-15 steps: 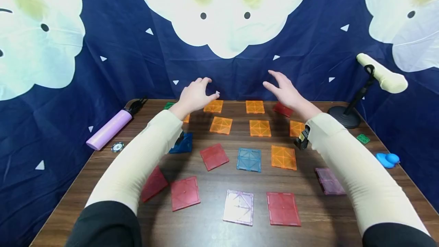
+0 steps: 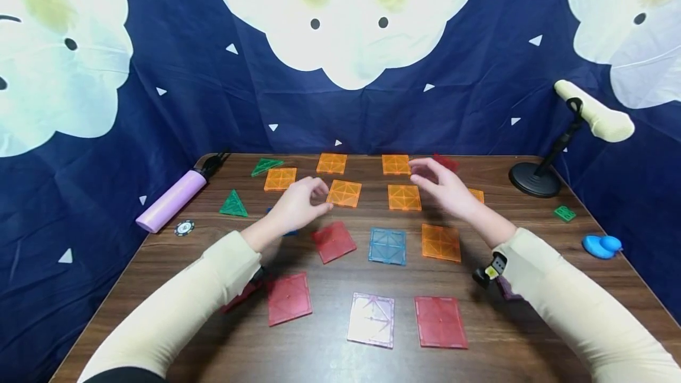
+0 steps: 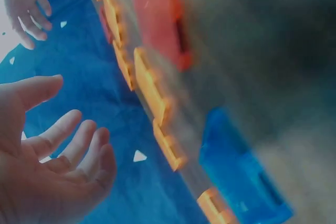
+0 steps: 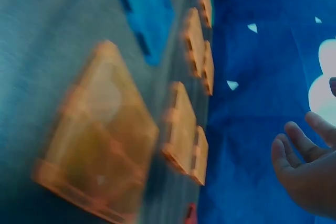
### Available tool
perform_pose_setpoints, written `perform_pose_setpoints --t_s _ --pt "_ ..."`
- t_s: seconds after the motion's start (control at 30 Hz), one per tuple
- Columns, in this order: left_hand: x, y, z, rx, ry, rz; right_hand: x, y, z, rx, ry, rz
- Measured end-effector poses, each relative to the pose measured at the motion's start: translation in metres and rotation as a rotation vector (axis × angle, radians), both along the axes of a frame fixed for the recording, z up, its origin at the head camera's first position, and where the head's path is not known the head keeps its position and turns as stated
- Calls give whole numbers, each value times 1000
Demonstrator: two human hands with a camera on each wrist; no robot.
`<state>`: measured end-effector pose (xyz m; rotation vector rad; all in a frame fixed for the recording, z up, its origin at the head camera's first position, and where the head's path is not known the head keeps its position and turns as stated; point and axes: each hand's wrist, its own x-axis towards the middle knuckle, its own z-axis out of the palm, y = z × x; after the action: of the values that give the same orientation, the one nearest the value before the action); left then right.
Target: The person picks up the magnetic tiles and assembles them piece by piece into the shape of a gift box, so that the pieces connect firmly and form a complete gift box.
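- my left hand (image 2: 298,205) hovers above the table (image 2: 159,265), fingers loosely curled and grasping nothing; the left wrist view shows the same fingers (image 3: 79,145) relaxed with an empty palm.
- just beyond its fingertips lies an orange square tile (image 2: 343,192), near but not touched; under the heel of the hand a blue tile (image 2: 289,231) shows only as a sliver, and on the near side of the fingers lies a red square tile (image 2: 333,241).
- my right hand (image 2: 444,185) also hovers, fingers released and slightly bent, holding nothing; the right wrist view shows its fingers (image 4: 302,156) clear of every tile.
- just under and to the inner side of its fingertips lies a second orange square tile (image 2: 404,197); past the fingertips lie a third orange tile (image 2: 396,164) and a small red tile (image 2: 446,162) at the table's far edge.
- between the two hands, nearer the body, lies a light blue square tile (image 2: 388,246), with an orange tile (image 2: 441,243) beside it.
- well off from the fingers: a lilac cylinder (image 2: 170,200), two green triangles (image 2: 233,204), a black stand (image 2: 534,179), and a blue duck (image 2: 601,246).
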<state>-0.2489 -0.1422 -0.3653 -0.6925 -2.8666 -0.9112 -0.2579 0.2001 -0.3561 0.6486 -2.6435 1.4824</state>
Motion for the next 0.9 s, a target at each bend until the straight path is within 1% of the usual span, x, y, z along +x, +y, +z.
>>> perform_pose_setpoints --t_s 0.1,0.17,0.3,0.4,0.53,0.67,0.77,0.9 --pt "14 -1 -11 16 0 -21 14 -3 -11 28 -8 41" --pt "23 0 -17 9 -20 -36 22 -5 -19 43 -22 70" --pt "37 1 -28 -57 -61 -62 36 -11 -33 76 -31 132" --pt "44 1 -35 -125 -78 -80 43 -16 -42 136 7 190" --pt "50 2 -40 -198 -88 -114 47 -19 -52 250 61 247" --pt "52 2 -43 -214 -87 -146 50 -21 -58 347 66 288" --pt "53 4 -43 -215 -101 -192 52 -23 -60 397 64 307" --pt "53 8 -40 -227 -126 -258 53 -26 -60 447 64 302"
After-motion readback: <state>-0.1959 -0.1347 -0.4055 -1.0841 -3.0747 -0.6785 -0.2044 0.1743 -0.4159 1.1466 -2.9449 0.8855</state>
